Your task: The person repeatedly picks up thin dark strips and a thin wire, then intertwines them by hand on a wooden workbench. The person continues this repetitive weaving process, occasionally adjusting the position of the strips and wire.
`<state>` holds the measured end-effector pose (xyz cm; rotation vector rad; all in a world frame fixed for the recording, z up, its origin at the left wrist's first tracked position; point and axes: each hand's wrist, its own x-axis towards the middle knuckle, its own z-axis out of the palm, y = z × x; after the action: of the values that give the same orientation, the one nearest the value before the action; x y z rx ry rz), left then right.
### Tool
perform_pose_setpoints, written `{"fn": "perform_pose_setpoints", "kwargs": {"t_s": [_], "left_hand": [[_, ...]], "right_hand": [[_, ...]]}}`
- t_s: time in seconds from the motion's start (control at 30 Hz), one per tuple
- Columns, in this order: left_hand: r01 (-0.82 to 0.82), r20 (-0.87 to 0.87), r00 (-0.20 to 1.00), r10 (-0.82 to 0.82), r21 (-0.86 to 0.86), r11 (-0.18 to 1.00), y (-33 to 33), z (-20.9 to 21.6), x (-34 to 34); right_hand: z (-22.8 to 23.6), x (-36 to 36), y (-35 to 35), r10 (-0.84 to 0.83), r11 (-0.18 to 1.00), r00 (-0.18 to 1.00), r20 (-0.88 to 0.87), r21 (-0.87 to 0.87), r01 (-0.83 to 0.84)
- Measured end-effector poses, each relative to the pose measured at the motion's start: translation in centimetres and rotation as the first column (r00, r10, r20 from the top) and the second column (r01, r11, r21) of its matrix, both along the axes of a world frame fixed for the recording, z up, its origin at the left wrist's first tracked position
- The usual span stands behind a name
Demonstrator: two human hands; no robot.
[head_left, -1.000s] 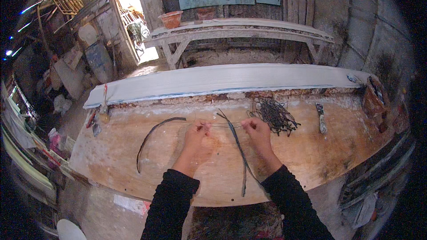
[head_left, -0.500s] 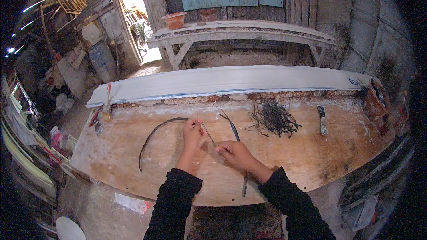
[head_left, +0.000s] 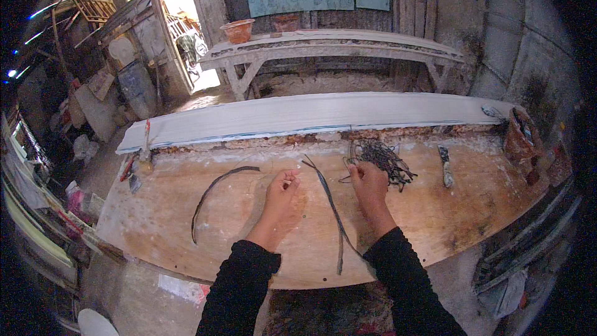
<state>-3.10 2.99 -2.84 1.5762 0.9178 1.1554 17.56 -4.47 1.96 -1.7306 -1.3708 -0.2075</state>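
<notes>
My left hand is just above the wooden board, fingers curled and thumb near the fingertips; I cannot make out anything in them. My right hand is at the left edge of a tangled pile of thin black strips. Its thumb and forefinger are pinched together, and whatever they hold is too small to tell. Left of my left hand lies a curved black strip. Between my hands long dark strips lie crossed, their lower ends spreading toward the board's near edge.
A wooden board forms the worktop, with a long white slab along its far side. A brush lies at left, a plastered scraper-like tool at right. A brown bucket stands at the right end. Behind is a bench.
My right hand has moved away from my left, up and right to the black pile. The thin strip stretched between my hands no longer shows there. My left hand has shifted slightly right.
</notes>
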Motion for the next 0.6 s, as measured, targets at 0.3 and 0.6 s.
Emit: {"fn": "perform_pose_setpoints", "kwargs": {"t_s": [0.3, 0.6], "left_hand": [[-0.012, -0.015, 1.0, 0.013, 0.077, 0.997, 0.3, -0.5, 0.1], [0.0, -0.126, 0.992, 0.027, 0.208, 0.978, 0.3, -0.6, -0.1]], "right_hand": [[-0.7, 1.7, 0.3, -0.045, 0.999, 0.993, -0.112, -0.029, 0.042], [0.7, -2.6, -1.8, 0.294, 0.796, 0.946, -0.138, -0.513, -0.322]]}}
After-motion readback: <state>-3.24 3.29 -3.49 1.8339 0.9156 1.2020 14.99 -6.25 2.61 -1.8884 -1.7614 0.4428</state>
